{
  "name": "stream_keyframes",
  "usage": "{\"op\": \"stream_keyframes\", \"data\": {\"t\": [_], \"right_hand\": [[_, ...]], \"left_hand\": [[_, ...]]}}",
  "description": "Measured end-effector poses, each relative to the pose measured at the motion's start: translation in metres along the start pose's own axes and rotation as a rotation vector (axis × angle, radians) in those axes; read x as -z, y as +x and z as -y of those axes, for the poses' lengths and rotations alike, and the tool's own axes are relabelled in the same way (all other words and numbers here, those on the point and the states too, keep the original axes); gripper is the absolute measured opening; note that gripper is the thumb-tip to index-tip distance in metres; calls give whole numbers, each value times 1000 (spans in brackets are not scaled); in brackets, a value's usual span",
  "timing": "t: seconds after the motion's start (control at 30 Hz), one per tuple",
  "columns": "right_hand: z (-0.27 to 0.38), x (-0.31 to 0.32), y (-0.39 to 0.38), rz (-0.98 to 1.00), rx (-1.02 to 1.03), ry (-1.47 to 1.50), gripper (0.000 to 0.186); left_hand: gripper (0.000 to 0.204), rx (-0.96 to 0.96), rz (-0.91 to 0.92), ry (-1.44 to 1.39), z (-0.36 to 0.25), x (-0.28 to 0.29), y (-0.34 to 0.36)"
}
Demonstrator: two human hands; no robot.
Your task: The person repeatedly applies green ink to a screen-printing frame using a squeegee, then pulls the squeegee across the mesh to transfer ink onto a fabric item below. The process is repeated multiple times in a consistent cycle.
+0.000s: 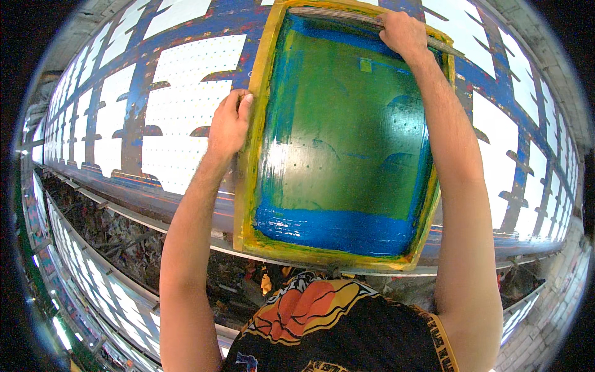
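Note:
A screen-printing frame [253,155] with yellow, paint-stained edges lies on the long table in front of me. Its green mesh [347,136] has blue ink smeared down the sides and pooled in a band at the near end. My right hand [404,36] is wrapped round the wooden handle of a squeegee [334,13], which lies across the frame's far end. At the left side, my left hand [232,121] grips the frame's edge with curled fingers and the thumb on top. The squeegee's blade is mostly hidden from sight.
White cut fabric pieces [192,105], some with small coloured dots, lie in rows along the dark, ink-stained table [139,99] on both sides. The table's near edge runs just before my body. Another table with white pieces [93,254] stands at the lower left.

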State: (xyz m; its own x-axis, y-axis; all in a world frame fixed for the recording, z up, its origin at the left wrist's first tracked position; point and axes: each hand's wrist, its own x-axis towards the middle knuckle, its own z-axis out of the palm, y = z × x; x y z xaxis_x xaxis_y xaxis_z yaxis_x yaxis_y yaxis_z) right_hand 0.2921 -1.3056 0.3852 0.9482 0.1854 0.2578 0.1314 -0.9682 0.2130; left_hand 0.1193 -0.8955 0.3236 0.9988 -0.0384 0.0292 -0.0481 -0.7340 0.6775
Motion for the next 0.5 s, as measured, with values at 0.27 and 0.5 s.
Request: {"op": "stream_keyframes", "data": {"t": [0.27,0.5], "right_hand": [[3,-15,5,70,-137,-4,26],[62,32,-64,135,-438,128,24]], "left_hand": [[40,-28,2,-4,-2,1,1],[40,-94,-5,4,4,2,2]]}}
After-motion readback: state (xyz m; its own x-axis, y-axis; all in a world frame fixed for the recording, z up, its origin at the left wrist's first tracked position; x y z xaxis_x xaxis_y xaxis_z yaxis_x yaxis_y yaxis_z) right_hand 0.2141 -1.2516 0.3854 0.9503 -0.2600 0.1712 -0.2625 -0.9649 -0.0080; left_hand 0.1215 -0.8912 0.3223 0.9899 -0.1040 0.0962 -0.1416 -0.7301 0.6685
